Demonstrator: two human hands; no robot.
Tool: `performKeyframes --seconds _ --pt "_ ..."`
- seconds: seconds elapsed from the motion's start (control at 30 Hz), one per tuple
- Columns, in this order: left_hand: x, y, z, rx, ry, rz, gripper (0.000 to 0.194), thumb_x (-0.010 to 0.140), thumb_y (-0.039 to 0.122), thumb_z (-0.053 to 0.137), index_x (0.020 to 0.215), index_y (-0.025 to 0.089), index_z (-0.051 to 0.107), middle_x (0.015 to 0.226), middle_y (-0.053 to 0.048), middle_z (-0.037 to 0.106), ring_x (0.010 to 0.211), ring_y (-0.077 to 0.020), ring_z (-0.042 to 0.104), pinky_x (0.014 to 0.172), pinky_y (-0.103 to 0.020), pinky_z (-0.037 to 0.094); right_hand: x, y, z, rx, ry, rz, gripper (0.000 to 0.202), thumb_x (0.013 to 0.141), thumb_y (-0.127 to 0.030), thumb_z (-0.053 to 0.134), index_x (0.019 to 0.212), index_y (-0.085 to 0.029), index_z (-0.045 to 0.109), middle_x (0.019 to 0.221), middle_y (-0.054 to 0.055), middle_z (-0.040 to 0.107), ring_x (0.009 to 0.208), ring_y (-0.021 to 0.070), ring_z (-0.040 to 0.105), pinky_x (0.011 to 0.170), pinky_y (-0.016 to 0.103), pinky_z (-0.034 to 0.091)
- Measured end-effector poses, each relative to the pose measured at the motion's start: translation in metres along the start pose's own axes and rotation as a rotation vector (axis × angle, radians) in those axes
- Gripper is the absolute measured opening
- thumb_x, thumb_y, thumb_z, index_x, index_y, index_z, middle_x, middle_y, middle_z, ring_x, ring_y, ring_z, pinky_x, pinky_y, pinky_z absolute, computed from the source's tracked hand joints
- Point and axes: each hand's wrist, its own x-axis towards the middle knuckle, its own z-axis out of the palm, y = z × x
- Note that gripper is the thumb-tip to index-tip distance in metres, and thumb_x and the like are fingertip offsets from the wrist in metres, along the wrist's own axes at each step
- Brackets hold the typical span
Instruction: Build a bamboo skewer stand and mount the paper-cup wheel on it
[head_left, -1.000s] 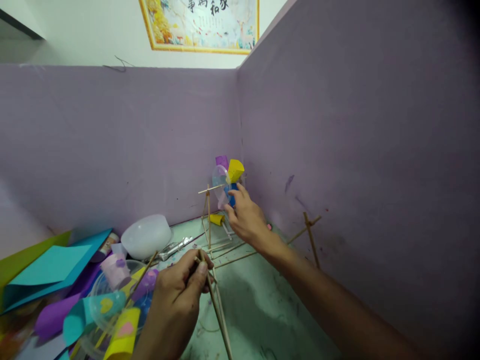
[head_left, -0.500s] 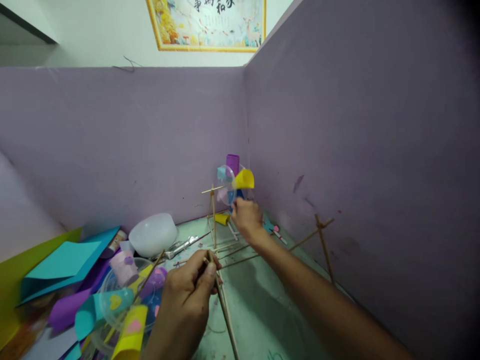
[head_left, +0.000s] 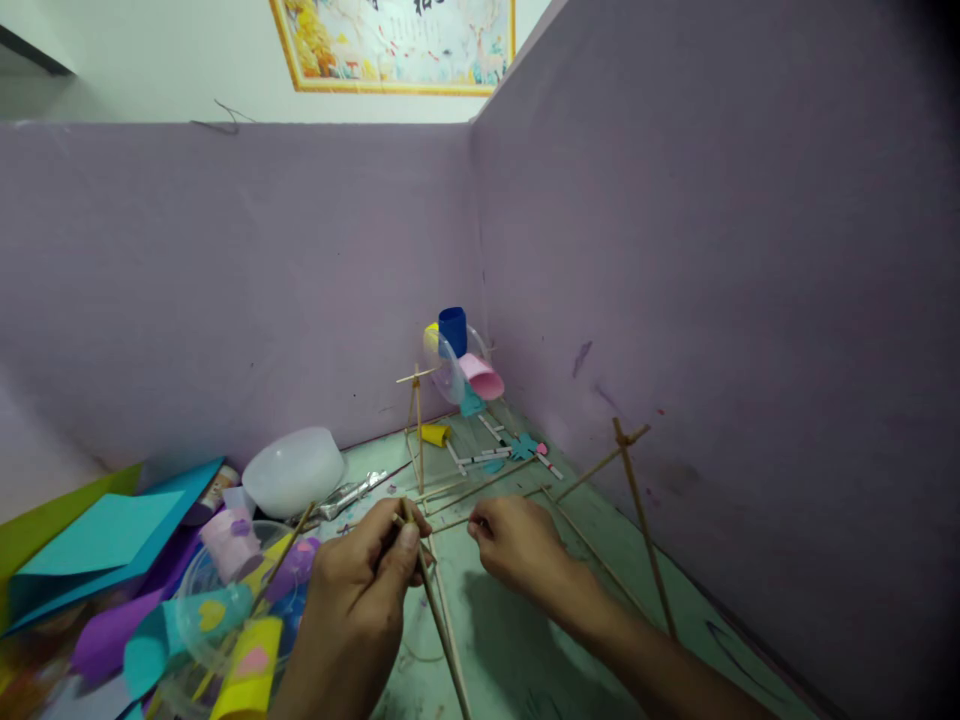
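My left hand (head_left: 356,590) is closed around the crossing ends of thin wooden sticks (head_left: 442,635), whose lengths run down toward me. To its right, above the table, my right hand (head_left: 521,540) has its fingers pinched together; whatever they hold, if anything, is hidden. Beyond both hands stands a stick frame (head_left: 420,440) with a crossed top. Just behind it is a wheel of clear plastic discs (head_left: 444,375) carrying a blue paper cup (head_left: 452,332), a pink paper cup (head_left: 484,378) and other coloured pieces. Another crossed pair of sticks (head_left: 637,500) rises at the right.
On the left lie folded coloured papers (head_left: 97,540) and a second disc wheel with paper cups (head_left: 259,660). A white plastic bowl (head_left: 294,472) rests near the back wall. Striped sticks (head_left: 487,458) and a yellow paper roll (head_left: 435,435) lie in the corner. Purple walls (head_left: 675,250) enclose the table.
My right hand has come down and back from the far wheel toward my left hand. The wheel has turned: the blue cup is now on top, the pink one at right. My left hand keeps its grip.
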Motion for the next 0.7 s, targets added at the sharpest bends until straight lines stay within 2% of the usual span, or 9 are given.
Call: performKeyframes --seconds 0.2,0.57,0.7 --pt "0.0 -0.001 -0.001 0.018 0.026 0.002 0.023 0.079 0.041 0.048 0.072 0.021 0.059 0.062 0.001 0.059 0.063 -0.0149 0.053 0.055 -0.023 0.04 -0.023 0.006 0.009 0.116 -0.002 -0.056 0.023 0.077 -0.027 0.049 0.08 -0.024 0.072 0.078 0.004 0.073 0.072 0.0166 0.065 0.055 0.025 0.032" --pt "0.0 -0.001 -0.001 0.024 0.042 -0.007 0.025 0.078 0.044 0.049 0.072 0.021 0.06 0.06 0.002 0.059 0.062 -0.0151 0.054 0.056 -0.024 0.042 -0.027 0.004 0.007 0.101 -0.078 -0.045 0.024 0.078 -0.029 0.05 0.086 -0.025 0.072 0.08 0.005 0.073 0.074 0.0179 0.066 0.058 0.025 0.035" --pt "0.0 -0.001 -0.001 0.023 0.04 -0.016 0.026 0.078 0.045 0.049 0.073 0.022 0.059 0.06 0.002 0.06 0.062 -0.0157 0.054 0.056 -0.025 0.041 -0.027 0.004 0.009 0.106 -0.066 -0.069 0.023 0.078 -0.028 0.05 0.085 -0.024 0.072 0.079 0.005 0.073 0.073 0.0178 0.066 0.057 0.025 0.034"
